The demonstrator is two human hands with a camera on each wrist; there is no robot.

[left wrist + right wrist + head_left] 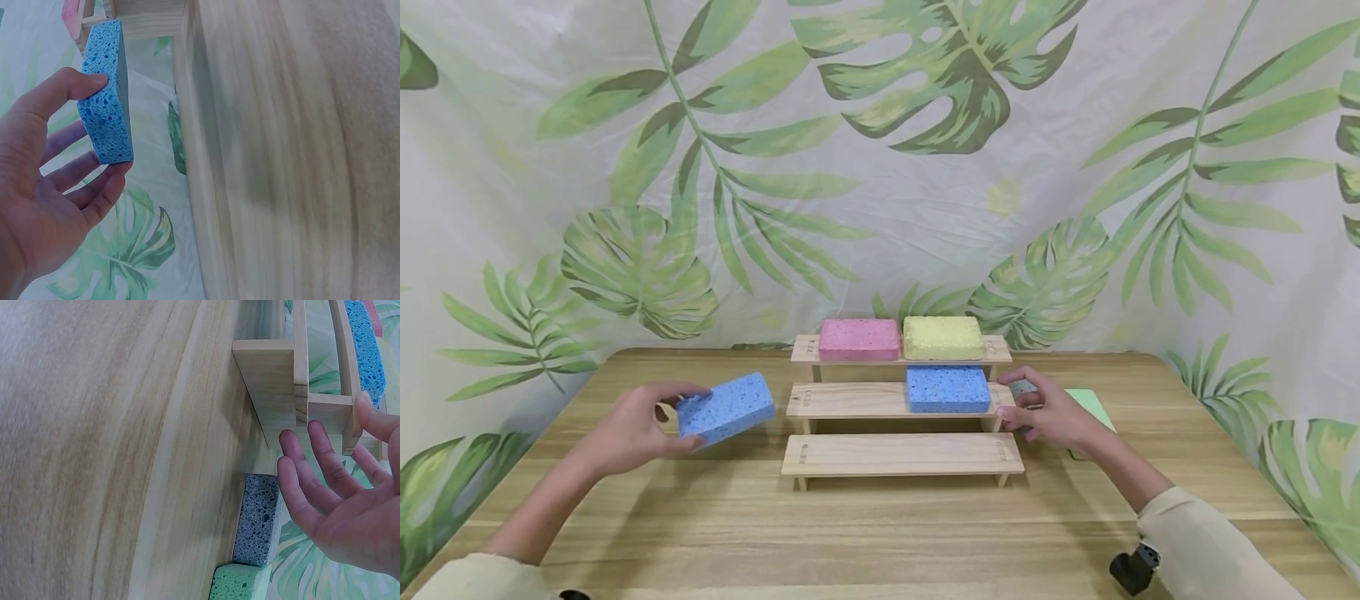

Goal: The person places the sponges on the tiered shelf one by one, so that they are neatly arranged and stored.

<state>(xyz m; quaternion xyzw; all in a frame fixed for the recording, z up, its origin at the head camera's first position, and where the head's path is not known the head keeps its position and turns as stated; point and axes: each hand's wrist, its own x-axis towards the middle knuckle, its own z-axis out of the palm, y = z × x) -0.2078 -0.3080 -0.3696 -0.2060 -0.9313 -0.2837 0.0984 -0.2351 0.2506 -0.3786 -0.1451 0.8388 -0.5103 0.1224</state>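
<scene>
In the head view my left hand [636, 425] holds a blue sponge [726, 408] above the table, left of a three-tier wooden stand [902, 454]. The left wrist view shows the thumb on one side of this blue sponge [103, 94] and fingertips at its lower end. My right hand [1048, 412] is at the right end of the middle tier, its thumb touching the board there. Its fingers look spread and loosely bent in the right wrist view, around no sponge. Another blue sponge [947, 390] lies on the middle tier's right half, just left of that hand.
A pink sponge [859, 340] and a yellow sponge [943, 337] sit side by side on the top tier. On the table [895, 542], right of the stand, are a grey sponge [256, 519] and a green sponge [1092, 407], partly hidden by my right hand. A leaf-patterned cloth [925, 208] hangs behind.
</scene>
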